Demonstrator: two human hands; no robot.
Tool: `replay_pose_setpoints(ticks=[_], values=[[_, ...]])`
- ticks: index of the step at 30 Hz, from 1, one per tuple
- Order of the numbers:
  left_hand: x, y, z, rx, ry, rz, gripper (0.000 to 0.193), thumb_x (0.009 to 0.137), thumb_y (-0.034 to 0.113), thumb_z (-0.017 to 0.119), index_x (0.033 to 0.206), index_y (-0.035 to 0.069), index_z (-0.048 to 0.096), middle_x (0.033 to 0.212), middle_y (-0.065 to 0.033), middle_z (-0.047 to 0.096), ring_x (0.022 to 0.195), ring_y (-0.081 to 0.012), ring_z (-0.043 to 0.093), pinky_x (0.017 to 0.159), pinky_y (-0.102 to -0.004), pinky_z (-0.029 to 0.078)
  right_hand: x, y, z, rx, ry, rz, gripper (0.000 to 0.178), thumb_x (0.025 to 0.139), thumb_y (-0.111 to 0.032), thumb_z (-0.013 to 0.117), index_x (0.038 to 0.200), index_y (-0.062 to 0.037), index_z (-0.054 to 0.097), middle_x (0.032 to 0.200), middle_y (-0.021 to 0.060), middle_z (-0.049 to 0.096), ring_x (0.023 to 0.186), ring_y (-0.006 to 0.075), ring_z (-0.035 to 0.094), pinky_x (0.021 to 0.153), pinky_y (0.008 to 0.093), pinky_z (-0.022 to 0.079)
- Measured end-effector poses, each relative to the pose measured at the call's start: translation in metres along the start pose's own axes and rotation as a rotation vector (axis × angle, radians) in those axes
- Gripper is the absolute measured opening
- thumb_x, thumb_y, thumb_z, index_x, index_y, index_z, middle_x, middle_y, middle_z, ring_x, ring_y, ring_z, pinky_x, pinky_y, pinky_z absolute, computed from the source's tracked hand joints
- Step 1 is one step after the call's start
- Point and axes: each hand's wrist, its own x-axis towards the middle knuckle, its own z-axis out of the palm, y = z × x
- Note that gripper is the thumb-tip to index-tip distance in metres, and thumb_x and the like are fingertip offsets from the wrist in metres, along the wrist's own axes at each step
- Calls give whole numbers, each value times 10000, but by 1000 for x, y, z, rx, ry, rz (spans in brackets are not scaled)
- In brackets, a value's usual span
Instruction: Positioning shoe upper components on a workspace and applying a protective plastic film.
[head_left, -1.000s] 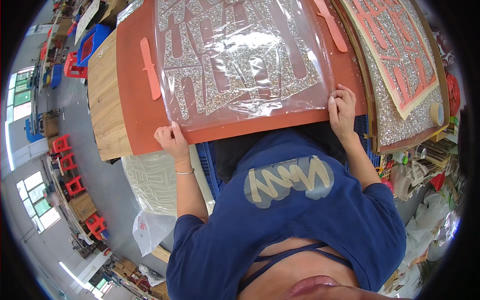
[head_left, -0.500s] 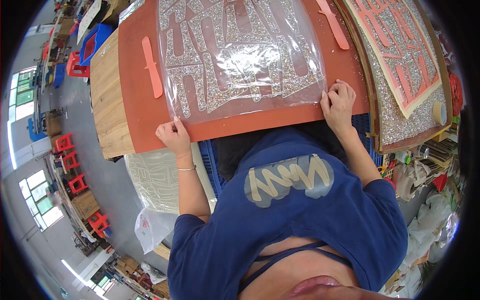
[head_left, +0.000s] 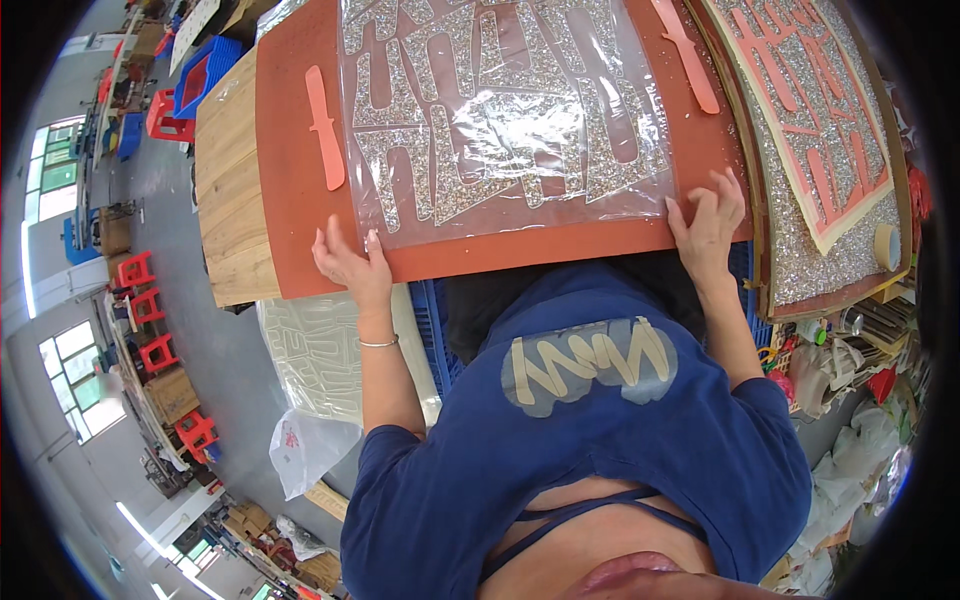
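A clear plastic sheet (head_left: pixel 450 232) with cut-out shapes of glittery rhinestone material (head_left: pixel 470 130) lies flat on a rust-red mat (head_left: pixel 290 150). At its near left corner is my left hand (head_left: pixel 352 262), fingers apart and thumb by the sheet's edge. My right hand (head_left: pixel 708 228) is at the near right corner, fingers spread, its thumb beside the film. Neither hand grips anything. A pink flat strip with small side tabs (head_left: pixel 324 128) lies left of the sheet, and a similar pink strip (head_left: pixel 686 55) lies to its right.
On the right, a board of loose glitter (head_left: pixel 800 270) carries a cream-edged sheet with pink shapes (head_left: pixel 825 150) and a tape roll (head_left: pixel 886 247). Wooden tabletop (head_left: pixel 225 190) shows at left. Below it hangs a patterned translucent sheet (head_left: pixel 310 360). Red stools (head_left: pixel 158 352) stand farther left.
Both hands have let go of the sheet's near corners, and their fingers have spread apart. The whole view has shifted slightly, with the table appearing farther right.
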Motion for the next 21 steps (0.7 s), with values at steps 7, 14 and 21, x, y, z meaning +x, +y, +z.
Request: replay_pose_setpoints(ticks=[7, 14, 21], values=[[6, 9, -28, 528, -468, 136, 378, 845, 206, 589, 1220, 249, 583, 1465, -223, 212, 1366, -476, 48, 1041, -665, 48, -6, 21, -25, -58, -314, -325, 391, 746, 9, 551, 1132, -54, 561, 1263, 146, 524, 1260, 337, 398, 1095, 542, 154], [40, 105, 10, 292, -421, 463, 652, 846, 419, 560, 1363, 54, 398, 1470, -259, 189, 1374, -461, 58, 1062, -635, 33, 37, -46, 0, 157, -185, -238, 538, 801, -177, 598, 1274, 15, 431, 1389, 227, 360, 1325, 351, 308, 1103, 527, 135], [33, 64, -12, 332, -696, 112, 893, 813, 555, 550, 1421, -16, 229, 1472, -274, 183, 1365, -439, 151, 1067, -622, 57, 31, -18, -19, -179, -530, -133, 826, 838, -480, 549, 1363, 95, 275, 1448, 228, 273, 1379, 336, 206, 1074, 613, 57]])
